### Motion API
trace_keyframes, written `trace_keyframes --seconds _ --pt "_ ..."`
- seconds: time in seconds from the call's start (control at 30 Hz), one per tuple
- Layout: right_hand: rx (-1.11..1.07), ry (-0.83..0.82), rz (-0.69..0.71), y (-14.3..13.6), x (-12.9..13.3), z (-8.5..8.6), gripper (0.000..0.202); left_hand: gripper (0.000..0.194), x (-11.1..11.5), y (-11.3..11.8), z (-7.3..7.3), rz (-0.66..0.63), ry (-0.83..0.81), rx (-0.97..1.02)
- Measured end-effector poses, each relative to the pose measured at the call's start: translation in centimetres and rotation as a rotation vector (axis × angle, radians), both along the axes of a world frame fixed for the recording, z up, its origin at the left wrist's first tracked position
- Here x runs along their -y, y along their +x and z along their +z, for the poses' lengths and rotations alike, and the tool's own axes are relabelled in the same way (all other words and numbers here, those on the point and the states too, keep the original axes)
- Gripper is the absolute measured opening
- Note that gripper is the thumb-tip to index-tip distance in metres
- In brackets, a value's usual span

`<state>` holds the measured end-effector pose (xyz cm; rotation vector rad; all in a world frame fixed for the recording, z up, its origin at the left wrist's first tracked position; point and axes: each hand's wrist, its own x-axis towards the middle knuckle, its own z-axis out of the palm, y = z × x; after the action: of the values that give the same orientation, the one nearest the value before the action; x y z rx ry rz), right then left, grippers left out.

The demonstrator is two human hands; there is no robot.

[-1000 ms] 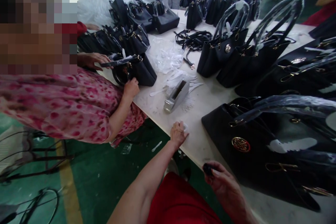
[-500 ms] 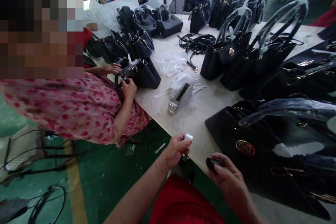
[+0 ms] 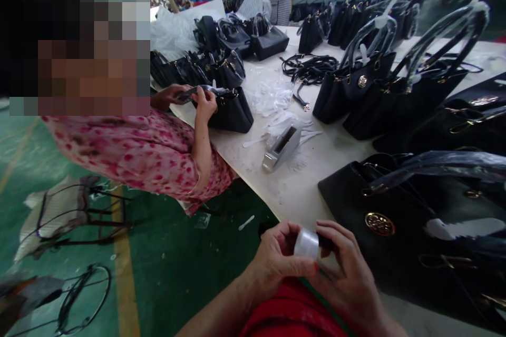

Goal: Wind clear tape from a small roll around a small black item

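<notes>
Over my lap, near the table edge, my left hand (image 3: 276,255) grips a roll of clear tape (image 3: 306,245) between thumb and fingers. Close against it on the right, my right hand (image 3: 350,266) is closed on a small black piece (image 3: 326,242), mostly hidden by its fingers; it looks like a tape dispenser's hub. On the table ahead stands a grey tape dispenser (image 3: 282,147) whose middle slot holds no roll. A large black handbag (image 3: 403,253) with a round gold badge lies just right of my right hand.
White plastic strips (image 3: 284,121) and clear film (image 3: 266,89) lie behind the dispenser. More black handbags (image 3: 336,97) and straps (image 3: 310,68) cover the table. At left a co-worker in a pink floral top (image 3: 158,152) handles another black handbag (image 3: 233,110).
My hands have come together, bringing the tape roll against the black piece. At left, the co-worker's hands have shifted on the bag handles. The view has swung slightly left.
</notes>
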<state>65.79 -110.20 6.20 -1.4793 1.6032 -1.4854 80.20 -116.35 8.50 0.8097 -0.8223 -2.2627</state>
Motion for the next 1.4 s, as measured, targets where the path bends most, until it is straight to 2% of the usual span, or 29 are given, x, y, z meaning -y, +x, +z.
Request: trace_keyframes --seconds 0.1,0.2,0.3,0.47,0.6,0.8,0.93,1.07,1.2,1.3,1.4 --pt "-0.150 -0.071 -0.011 -0.1 -0.2 0.4 0.047 0.053 -0.5 -0.1 0.1 -0.019 -0.020 -0.014" --pt "-0.166 -0.072 0.011 -0.4 -0.5 0.6 0.043 0.050 -0.9 -0.2 0.0 -0.038 -0.047 -0.024" --pt "-0.153 -0.064 0.047 -0.8 -0.9 0.9 0.047 0.053 -1.1 -0.2 0.1 -0.065 -0.041 -0.022" --pt "-0.249 -0.080 0.168 -1.2 -1.1 1.1 0.054 0.056 -1.3 0.0 0.4 -0.094 -0.068 0.023" --pt "-0.272 -0.125 0.154 -1.0 -1.2 1.0 0.046 0.058 -1.7 0.2 0.3 -0.097 -0.056 0.024" --pt "-0.318 -0.156 0.151 -0.7 -1.6 0.6 0.049 0.062 -2.4 0.6 -0.1 -0.117 -0.040 0.019" --pt "-0.420 -0.236 0.136 -0.4 -1.8 0.7 0.054 0.064 -2.1 1.3 0.5 -0.203 -0.090 -0.008" --pt "-0.519 -0.307 0.121 -0.2 -1.9 0.9 0.058 0.055 -1.3 1.9 0.8 -0.280 -0.003 0.038" --pt "-0.614 -0.349 0.128 -0.4 -2.2 0.1 0.063 0.050 -1.1 1.9 0.6 -0.328 0.057 0.130" --pt "-0.562 -0.281 0.142 -0.9 -2.7 -0.7 0.063 0.049 -1.5 1.9 0.6 -0.266 -0.040 0.163" --pt "-0.279 -0.070 0.094 -1.1 -3.4 -1.0 0.059 0.051 -1.9 2.2 0.9 -0.207 -0.265 0.280"
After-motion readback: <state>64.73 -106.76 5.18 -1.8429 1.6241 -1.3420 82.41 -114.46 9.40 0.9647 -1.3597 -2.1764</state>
